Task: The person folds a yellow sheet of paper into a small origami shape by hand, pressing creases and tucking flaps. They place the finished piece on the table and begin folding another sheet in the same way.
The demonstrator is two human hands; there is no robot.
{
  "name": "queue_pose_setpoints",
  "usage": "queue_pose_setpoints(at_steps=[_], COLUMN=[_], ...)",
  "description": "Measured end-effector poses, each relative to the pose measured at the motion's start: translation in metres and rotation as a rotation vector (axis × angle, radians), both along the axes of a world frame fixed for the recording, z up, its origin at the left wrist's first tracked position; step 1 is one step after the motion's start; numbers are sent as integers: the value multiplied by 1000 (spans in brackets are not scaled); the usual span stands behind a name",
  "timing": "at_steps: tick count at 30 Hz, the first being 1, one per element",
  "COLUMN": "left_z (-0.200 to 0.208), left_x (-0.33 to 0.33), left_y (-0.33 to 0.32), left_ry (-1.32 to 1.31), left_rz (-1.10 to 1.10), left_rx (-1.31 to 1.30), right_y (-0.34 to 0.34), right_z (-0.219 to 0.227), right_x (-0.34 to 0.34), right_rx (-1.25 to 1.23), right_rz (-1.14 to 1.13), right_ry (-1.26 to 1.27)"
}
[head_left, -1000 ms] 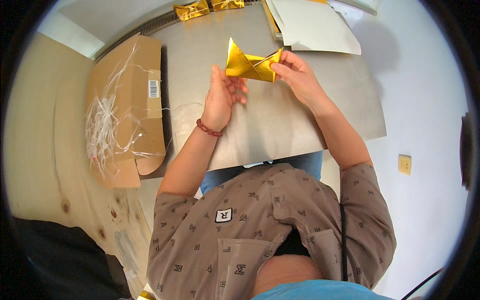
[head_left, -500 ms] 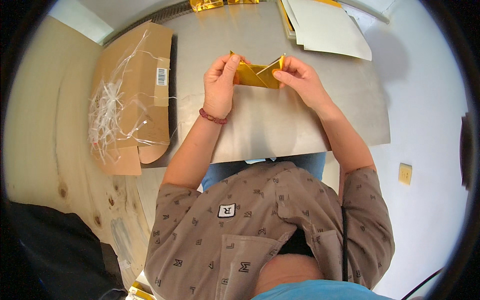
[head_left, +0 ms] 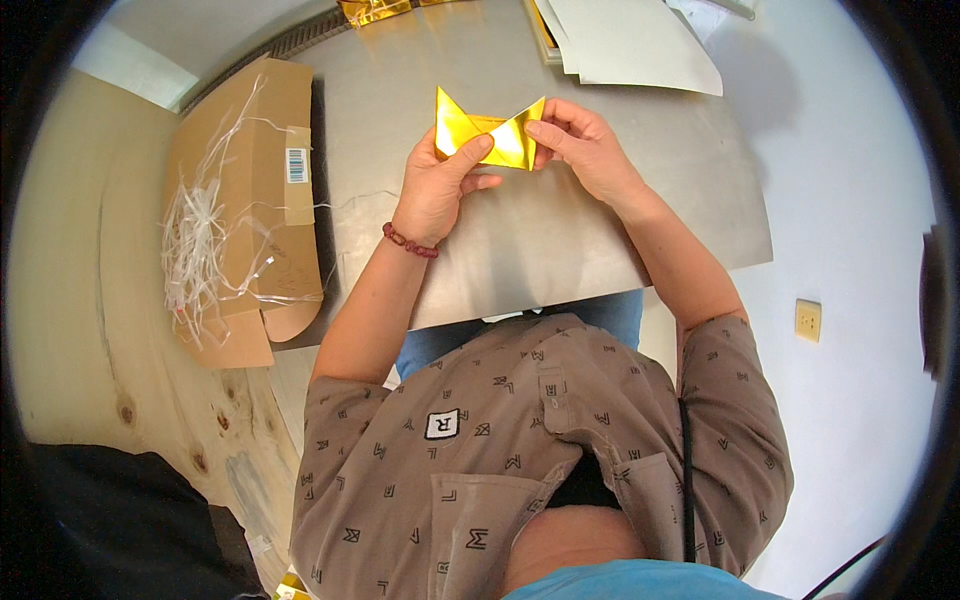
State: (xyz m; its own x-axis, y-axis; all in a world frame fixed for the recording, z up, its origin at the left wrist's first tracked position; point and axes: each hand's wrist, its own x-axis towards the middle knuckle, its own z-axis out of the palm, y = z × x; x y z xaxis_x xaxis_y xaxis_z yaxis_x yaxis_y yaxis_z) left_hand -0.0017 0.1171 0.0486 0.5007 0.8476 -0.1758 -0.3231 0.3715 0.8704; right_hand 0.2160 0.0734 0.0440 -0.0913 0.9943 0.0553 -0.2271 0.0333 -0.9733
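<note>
Left hand (head_left: 435, 185) gripping folded gold-foil paper (head_left: 510, 142), thumb across front; right hand (head_left: 592, 155) pinching right end. 1 metal table (head_left: 550, 235) below. White plastic strands (head_left: 198, 235) on cardboard box (head_left: 272, 180), left.

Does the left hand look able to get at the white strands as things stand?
Probably yes, if the left hand releases the gold folded paper: the strands lie uncovered on the cardboard leftward, nothing visibly between.

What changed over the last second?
Left hand took hold of the folded gold piece: its thumb, clear of it a second ago, moved right onto the front face. Right hand still grips the right end. White strands stay on the cardboard.
</note>
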Motion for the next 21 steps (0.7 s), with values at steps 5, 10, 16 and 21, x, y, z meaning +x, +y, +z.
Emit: queue_pose_setpoints(at_steps=[5, 10, 16, 21], left_z=[-3, -3, -10, -17], left_x=[-2, 9, 20, 21], left_y=[0, -10, -16, -16], left_ry=[-82, -301, -21, -3], left_rz=[-6, -126, -144, -76], left_rx=[-19, -223, -50, -48], right_y=[2, 4, 2, 2], right_z=[-6, -7, -9, -11], right_x=[-1, 0, -7, -6], right_rx=[79, 151, 162, 123], right_rz=[-54, -113, -132, -110], right_ry=[-73, -49, -48, -118])
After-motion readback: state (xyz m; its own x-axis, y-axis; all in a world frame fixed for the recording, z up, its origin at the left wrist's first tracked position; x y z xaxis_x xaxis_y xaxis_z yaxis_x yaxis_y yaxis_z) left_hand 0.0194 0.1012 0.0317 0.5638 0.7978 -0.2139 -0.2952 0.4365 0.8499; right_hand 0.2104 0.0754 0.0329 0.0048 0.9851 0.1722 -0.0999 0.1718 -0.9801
